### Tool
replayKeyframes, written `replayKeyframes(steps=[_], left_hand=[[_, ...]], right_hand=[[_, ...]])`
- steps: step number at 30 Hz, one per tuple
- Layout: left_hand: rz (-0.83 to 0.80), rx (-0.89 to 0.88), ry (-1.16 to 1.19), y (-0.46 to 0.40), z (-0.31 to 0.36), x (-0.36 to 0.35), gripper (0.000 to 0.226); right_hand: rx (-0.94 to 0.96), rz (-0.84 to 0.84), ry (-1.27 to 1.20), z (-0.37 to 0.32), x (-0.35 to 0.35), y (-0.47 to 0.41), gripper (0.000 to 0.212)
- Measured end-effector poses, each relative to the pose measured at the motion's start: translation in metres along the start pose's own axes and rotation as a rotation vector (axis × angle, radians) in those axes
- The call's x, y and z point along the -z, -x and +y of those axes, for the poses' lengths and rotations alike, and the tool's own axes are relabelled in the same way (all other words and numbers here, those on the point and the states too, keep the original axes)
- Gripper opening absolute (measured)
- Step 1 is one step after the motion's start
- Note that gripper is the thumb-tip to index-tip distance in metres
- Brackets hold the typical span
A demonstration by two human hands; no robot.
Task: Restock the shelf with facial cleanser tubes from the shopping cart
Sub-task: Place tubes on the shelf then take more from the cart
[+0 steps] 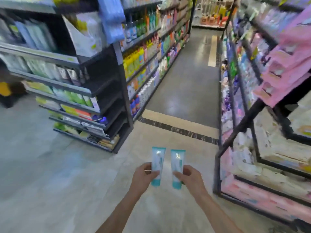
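1. Shop aisle with pale polished floor (pixel 55 174), crossed by a dark-edged tan band.
2. Dark metal shelf unit (pixel 117 84) on the left, stacked with blurred bottles and packs; pink-packed shelf (pixel 262 195) on the right.
3. Both bare forearms stretched forward, low over the floor.
4. Left hand (pixel 143 175) as grip, curled round the left tube (pixel 157 163); right hand (pixel 190 176) curled round the right tube (pixel 177 165).
5. Soft white plastic tubes, teal crimped tops up, teal caps down, upright, side by side, apart.
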State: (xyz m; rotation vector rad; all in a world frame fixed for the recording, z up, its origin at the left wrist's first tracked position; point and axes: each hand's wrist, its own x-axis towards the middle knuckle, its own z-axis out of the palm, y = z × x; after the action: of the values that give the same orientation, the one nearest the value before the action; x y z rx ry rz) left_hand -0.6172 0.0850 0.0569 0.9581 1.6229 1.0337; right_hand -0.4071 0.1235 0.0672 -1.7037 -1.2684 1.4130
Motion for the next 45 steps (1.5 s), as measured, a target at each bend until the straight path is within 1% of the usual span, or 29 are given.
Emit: replayKeyframes(steps=[3, 7, 13, 15, 18, 21, 25, 30, 34, 38, 42, 45], left_hand=[[0.113, 0.012, 0.056, -0.003, -0.006, 0.074, 0.026], [0.256, 0.001, 0.084, -0.006, -0.007, 0.168, 0.028], [0.477, -0.023, 0.121, -0.025, 0.001, 0.286, 0.027], [0.526, -0.027, 0.153, -0.038, 0.003, 0.323, 0.026], [0.568, -0.046, 0.175, -0.063, 0.009, 0.375, 0.027], [0.601, -0.072, 0.162, -0.095, 0.017, 0.429, 0.026], [0.605, -0.071, 0.132, -0.142, 0.033, 0.498, 0.032], [0.616, -0.112, 0.094, -0.201, 0.053, 0.57, 0.029], [0.596, -0.144, 0.102, -0.248, 0.065, 0.617, 0.037], [0.524, -0.194, 0.096, -0.302, 0.082, 0.658, 0.043], [0.411, -0.236, 0.098, -0.363, 0.1, 0.694, 0.04], [0.309, -0.273, 0.088, -0.403, 0.117, 0.721, 0.041]], right_hand=[[0.063, -0.109, 0.062, -0.034, -0.074, -0.012, 0.022], [0.155, -0.238, 0.087, -0.084, -0.172, -0.023, 0.024], [0.33, -0.407, 0.135, -0.158, -0.298, -0.035, 0.023], [0.377, -0.463, 0.105, -0.179, -0.334, -0.042, 0.022], [0.399, -0.52, 0.083, -0.211, -0.388, -0.06, 0.019], [0.423, -0.549, 0.07, -0.247, -0.441, -0.085, 0.02], [0.455, -0.544, 0.06, -0.3, -0.504, -0.121, 0.024], [0.527, -0.514, 0.071, -0.364, -0.573, -0.16, 0.023], [0.523, -0.472, 0.032, -0.398, -0.612, -0.186, 0.034], [0.536, -0.362, 0.02, -0.431, -0.643, -0.219, 0.033], [0.567, -0.256, 0.015, -0.466, -0.669, -0.243, 0.03], [0.554, -0.156, -0.049, -0.489, -0.691, -0.258, 0.029]])
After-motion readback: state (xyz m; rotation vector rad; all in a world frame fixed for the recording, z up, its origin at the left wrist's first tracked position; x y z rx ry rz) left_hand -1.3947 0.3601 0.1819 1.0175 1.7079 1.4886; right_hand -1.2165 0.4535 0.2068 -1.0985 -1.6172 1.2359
